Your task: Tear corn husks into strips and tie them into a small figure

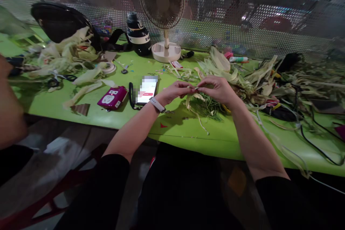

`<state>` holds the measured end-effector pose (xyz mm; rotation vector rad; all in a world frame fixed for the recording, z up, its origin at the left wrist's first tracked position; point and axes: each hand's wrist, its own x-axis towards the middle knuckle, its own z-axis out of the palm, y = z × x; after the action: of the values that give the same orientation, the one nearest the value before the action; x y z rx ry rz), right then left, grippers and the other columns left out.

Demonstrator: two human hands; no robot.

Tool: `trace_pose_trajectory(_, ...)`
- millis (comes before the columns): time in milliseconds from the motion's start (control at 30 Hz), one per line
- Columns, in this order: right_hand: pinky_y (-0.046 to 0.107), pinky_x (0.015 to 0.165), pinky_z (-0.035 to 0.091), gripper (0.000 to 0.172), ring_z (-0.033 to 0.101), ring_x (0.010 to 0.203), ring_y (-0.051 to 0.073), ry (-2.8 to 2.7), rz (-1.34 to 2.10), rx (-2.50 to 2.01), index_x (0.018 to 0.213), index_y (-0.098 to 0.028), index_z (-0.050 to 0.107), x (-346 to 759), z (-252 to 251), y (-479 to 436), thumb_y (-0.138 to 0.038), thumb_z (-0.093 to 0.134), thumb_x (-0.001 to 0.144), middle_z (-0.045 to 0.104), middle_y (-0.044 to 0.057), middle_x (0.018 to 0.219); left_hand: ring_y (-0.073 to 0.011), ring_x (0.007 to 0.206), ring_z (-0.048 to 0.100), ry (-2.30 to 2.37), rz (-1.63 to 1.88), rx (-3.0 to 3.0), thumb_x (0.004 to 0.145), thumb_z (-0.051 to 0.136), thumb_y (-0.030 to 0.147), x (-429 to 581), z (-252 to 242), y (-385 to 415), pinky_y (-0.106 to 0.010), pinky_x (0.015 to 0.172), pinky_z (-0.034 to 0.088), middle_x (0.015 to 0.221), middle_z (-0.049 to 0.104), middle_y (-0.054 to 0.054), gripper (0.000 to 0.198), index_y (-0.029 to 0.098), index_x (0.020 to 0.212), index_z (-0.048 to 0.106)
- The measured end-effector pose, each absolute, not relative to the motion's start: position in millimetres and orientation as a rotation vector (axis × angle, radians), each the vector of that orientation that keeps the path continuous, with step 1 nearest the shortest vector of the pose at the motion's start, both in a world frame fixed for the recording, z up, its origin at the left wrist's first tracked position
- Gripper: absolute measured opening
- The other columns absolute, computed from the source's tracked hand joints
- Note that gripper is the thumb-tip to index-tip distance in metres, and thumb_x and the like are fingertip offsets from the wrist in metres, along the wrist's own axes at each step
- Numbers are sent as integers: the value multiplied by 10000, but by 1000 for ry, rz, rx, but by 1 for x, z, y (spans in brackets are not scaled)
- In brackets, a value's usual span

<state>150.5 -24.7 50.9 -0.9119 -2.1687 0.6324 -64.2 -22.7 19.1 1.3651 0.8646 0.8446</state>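
Note:
My left hand (174, 92), with a pale watch band (157, 104) at the wrist, and my right hand (217, 88) meet above the green table (142, 124). Between their fingertips is a thin pale strip of corn husk (196, 88), pinched from both sides. A husk piece (198, 97) hangs just under the fingers, and a thin stalk (202, 125) trails down toward the table's front edge. Below my right hand lies a bunch of fine green stems (212, 109). Part of the strip is hidden by my fingers.
Corn husks (239, 75) heap up at the right, others (67, 50) at the left. A phone (147, 90), magenta power bank-like case (112, 97), scissors (58, 79), black bottle (138, 36) and fan (163, 1) stand or lie around. Another person's arm (10, 107) is at far left.

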Motion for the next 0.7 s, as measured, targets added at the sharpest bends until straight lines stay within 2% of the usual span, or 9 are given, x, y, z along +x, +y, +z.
trace_pose_trajectory(133, 376, 803, 538, 120, 686, 830, 211, -2168, 586, -862, 885, -222, 812, 151, 49, -24, -311, 747, 839, 769, 54, 873, -57, 560, 519, 866, 765, 1283, 770, 709, 200, -68, 23, -22, -223, 584, 432, 725, 672, -2, 85, 144, 812, 756)
trace_pose_trajectory(300, 364, 796, 546, 150, 691, 848, 206, -2217, 541, -806, 956, -249, 827, 152, 45, -21, -302, 712, 876, 778, 53, 903, -119, 559, 619, 768, 584, 1241, 915, 586, 361, -70, 28, -24, -268, 573, 517, 761, 719, -75, 286, 120, 904, 741)
trace_pose_trajectory(367, 362, 792, 545, 162, 690, 843, 203, -2228, 517, -789, 971, -252, 829, 151, 44, -21, -296, 698, 886, 777, 52, 895, -119, 548, 626, 763, 578, 1276, 915, 612, 386, -69, 29, -26, -252, 526, 494, 798, 733, -87, 296, 123, 939, 745)
trace_pose_trajectory(433, 366, 797, 544, 170, 689, 837, 202, -2238, 512, -778, 976, -255, 830, 150, 43, -21, -290, 686, 891, 776, 54, 888, -85, 499, 576, 766, 622, 1318, 876, 689, 366, -68, 30, -28, -211, 457, 411, 763, 713, -56, 239, 142, 925, 758)
trace_pose_trajectory(500, 377, 819, 544, 168, 693, 854, 209, -2239, 527, -801, 969, -266, 831, 148, 43, -21, -296, 687, 888, 776, 55, 907, -51, 435, 470, 751, 639, 1364, 848, 738, 371, -66, 30, -31, -191, 411, 303, 631, 638, -16, 220, 154, 853, 773)
trace_pose_trajectory(600, 409, 875, 543, 168, 692, 917, 231, -2191, 527, -894, 969, -288, 829, 147, 43, -21, -320, 683, 891, 775, 56, 966, -44, 385, 342, 702, 565, 1425, 850, 733, 467, -64, 29, -34, -207, 396, 216, 453, 484, 19, 324, 158, 766, 784)
trace_pose_trajectory(700, 456, 929, 532, 189, 678, 988, 265, -2165, 452, -967, 1009, -296, 816, 147, 46, -23, -334, 670, 896, 768, 64, 1018, -55, 395, 379, 699, 540, 1406, 843, 736, 505, -61, 28, -36, -210, 400, 209, 442, 483, 14, 359, 158, 765, 785)
